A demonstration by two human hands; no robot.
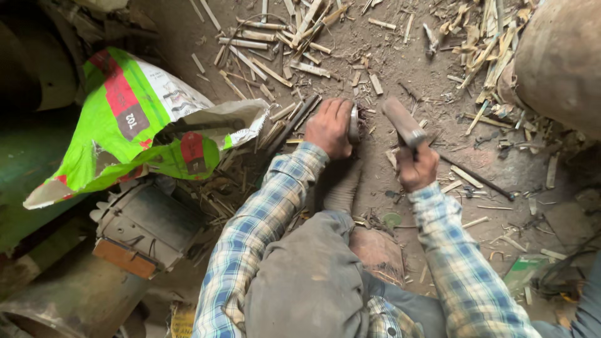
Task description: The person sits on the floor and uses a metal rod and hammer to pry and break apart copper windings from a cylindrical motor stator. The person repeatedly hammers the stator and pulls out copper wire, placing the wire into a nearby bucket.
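Observation:
My left hand [330,127] presses down on a small round metal part [354,124] on the dirt floor, fingers curled over it. My right hand [416,166] grips the handle of a hammer [402,121] whose grey head is raised just right of the metal part. Both arms wear blue and white plaid sleeves. My knee in grey trousers [307,275] fills the lower middle.
A green and white woven sack [144,119] lies open at the left. A grey motor housing [141,222] sits below it. Wood splinters and sticks [282,44] litter the floor. A thin metal rod [479,178] lies right of the hammer. A large brown rounded object [557,59] stands top right.

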